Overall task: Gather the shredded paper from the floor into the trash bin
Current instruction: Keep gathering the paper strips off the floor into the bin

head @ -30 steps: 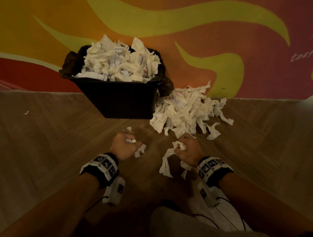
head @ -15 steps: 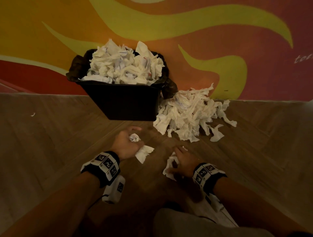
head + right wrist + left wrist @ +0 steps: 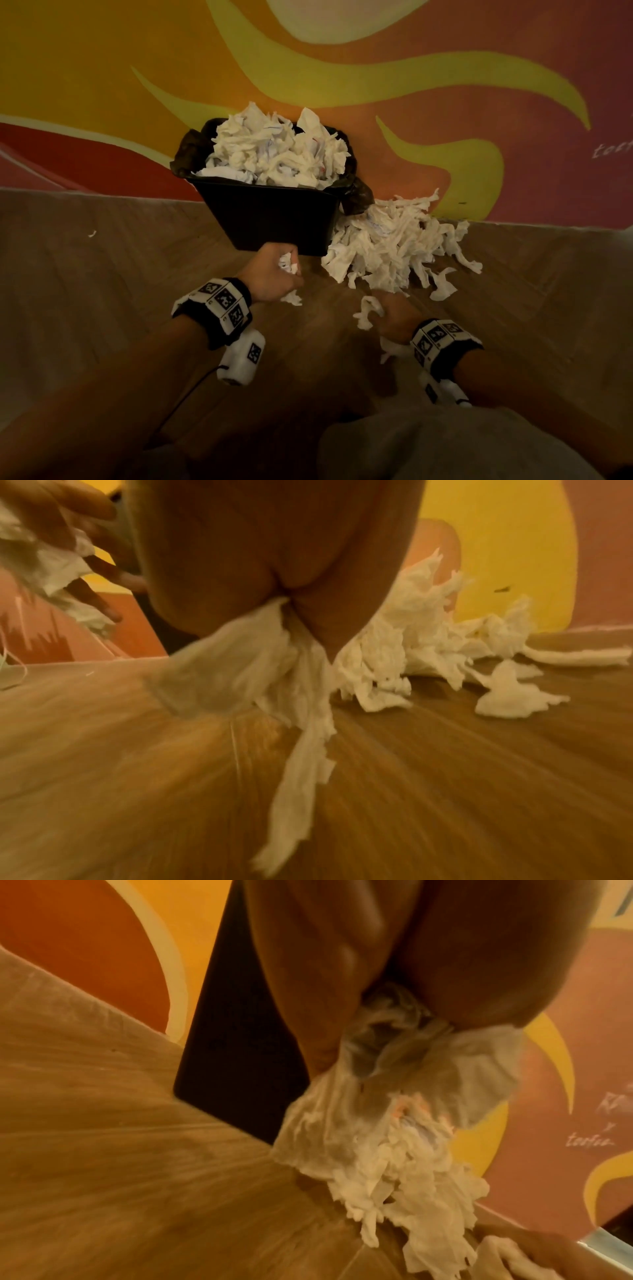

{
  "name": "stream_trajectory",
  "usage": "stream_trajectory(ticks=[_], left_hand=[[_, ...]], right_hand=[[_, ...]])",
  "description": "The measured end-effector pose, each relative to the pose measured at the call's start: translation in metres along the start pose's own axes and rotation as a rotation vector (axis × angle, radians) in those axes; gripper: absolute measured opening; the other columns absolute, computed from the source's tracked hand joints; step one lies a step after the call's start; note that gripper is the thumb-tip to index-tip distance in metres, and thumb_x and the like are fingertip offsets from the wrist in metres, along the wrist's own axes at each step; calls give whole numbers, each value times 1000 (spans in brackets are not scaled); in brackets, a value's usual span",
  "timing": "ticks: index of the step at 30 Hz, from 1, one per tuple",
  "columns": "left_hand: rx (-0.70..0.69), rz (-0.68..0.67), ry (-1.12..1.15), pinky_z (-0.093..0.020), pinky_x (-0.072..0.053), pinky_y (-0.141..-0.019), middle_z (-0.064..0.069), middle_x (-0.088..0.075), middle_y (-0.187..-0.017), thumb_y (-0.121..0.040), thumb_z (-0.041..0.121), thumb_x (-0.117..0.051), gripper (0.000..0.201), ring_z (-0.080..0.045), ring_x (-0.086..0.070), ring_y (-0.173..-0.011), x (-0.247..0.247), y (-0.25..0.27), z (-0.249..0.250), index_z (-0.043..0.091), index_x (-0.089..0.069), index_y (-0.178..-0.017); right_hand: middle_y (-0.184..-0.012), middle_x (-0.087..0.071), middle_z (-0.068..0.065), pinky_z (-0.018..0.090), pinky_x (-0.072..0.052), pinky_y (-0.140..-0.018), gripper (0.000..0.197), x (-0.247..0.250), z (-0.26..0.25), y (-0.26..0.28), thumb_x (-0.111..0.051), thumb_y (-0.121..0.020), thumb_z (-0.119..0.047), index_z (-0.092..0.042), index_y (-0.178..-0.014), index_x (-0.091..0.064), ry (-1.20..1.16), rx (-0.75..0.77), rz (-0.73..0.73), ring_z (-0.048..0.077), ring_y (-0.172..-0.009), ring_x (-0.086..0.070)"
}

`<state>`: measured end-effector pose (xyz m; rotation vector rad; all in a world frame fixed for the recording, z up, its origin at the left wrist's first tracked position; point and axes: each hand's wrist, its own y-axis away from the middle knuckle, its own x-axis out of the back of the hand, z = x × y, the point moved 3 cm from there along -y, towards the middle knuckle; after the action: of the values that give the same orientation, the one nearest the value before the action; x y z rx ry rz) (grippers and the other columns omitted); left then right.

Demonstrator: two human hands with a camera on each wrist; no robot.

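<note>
The shredded paper [image 3: 390,246] lies as a loose, ragged white heap on the floor [image 3: 102,274], just ahead of the right hand's fingers and against the trash bin's right side. More crumpled shreds [image 3: 274,154] mound above the rim of the trash bin [image 3: 270,219], a black, tapered tub with a dark liner bunched over its edge. The bin's base and far side are hidden, and both wrist views are motion-blurred. The left hand [image 3: 272,274] closes its fingers round a small wad [image 3: 287,265], a strip dangling below; compared with half a second ago it sits higher and closer to the bin's front wall. The right hand [image 3: 394,317] clutches torn strips [image 3: 366,310], one hanging toward the wrist; its fingers themselves are mostly covered by paper, and it has lifted from the floor toward the heap. A lone scrap [image 3: 91,234] lies well to the left of the left fingers. The floor is wood-grain plank; behind stands a painted wall [image 3: 445,85] with yellow swirls.
</note>
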<state>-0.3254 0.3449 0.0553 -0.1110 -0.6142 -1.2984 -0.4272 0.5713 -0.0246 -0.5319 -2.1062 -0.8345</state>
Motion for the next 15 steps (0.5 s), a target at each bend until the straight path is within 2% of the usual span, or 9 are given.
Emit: stream_trajectory(ticks=[2, 3, 5, 7, 8, 10, 11, 13, 15], left_hand=[[-93, -46, -11, -29, -55, -69, 0, -65, -85, -78, -2, -69, 22, -7, -63, -75, 8, -1, 18, 19, -61, -76], [-114, -111, -14, -32, -57, -74, 0, -65, -95, -81, 0, -67, 20, -11, -65, -85, 11, -1, 28, 19, -64, -85], [-104, -270, -7, -41, -59, -75, -4, -64, -105, -85, 8, -62, 19, -19, -69, -90, 16, -1, 46, 22, -65, -97], [-103, -376, -72, -46, -59, -72, -1, -66, -105, -86, 19, -60, 16, -19, -72, -83, 23, -1, 66, 28, -66, -97], [-133, -399, -133, -45, -60, -73, 5, -67, -101, -87, 21, -59, 15, -15, -72, -81, 28, -2, 77, 31, -67, -94], [-250, -401, -309, -38, -57, -83, 16, -69, -90, -87, 23, -57, 16, -4, -67, -82, 39, -6, 98, 32, -70, -86], [-285, -399, -385, -35, -54, -85, 17, -69, -88, -87, 24, -57, 16, -3, -65, -83, 44, -8, 107, 31, -71, -82], [-309, -381, -461, -31, -53, -75, 8, -69, -82, -87, 24, -57, 19, -9, -64, -76, 56, -12, 121, 27, -70, -74], [-346, -293, -450, -25, -49, -62, 1, -69, -75, -88, 21, -57, 22, -11, -64, -64, 71, -17, 132, 26, -66, -68]], right_hand=[[-113, -61, 4, 30, -45, -89, 34, 18, -7, -1, -51, -93, -20, -15, -127, -48, -27, 6, 23, 21, -105, -60], [-105, -61, 0, 33, -47, -84, 28, 28, -12, -2, -50, -94, -17, -19, -122, -47, -89, 37, 36, 13, -95, -61], [-81, -58, -2, 26, -47, -65, 20, 53, -26, -1, -46, -94, -9, -22, -109, -45, -188, 140, 61, 2, -64, -56], [-68, -54, 3, 15, -39, -52, 21, 80, -43, 2, -42, -95, -7, -22, -108, -47, -187, 221, 100, 5, -49, -47], [-69, -54, 1, 11, -36, -51, 21, 94, -51, 2, -40, -96, -8, -23, -106, -51, -171, 255, 123, 3, -50, -47], [-75, -56, -7, 9, -34, -55, 20, 121, -70, 1, -41, -96, -9, -23, -97, -56, -115, 298, 167, -5, -59, -50], [-75, -57, -7, 9, -33, -55, 19, 134, -80, 1, -43, -95, -8, -19, -93, -59, -90, 311, 187, -7, -60, -50], [-67, -56, -3, 12, -30, -52, 18, 158, -100, -1, -48, -92, -5, -10, -84, -64, -66, 344, 245, -4, -56, -48], [-61, -54, 1, 23, -35, -55, 24, 179, -120, -4, -50, -91, -6, -11, -69, -58, -78, 354, 290, 2, -53, -44]])
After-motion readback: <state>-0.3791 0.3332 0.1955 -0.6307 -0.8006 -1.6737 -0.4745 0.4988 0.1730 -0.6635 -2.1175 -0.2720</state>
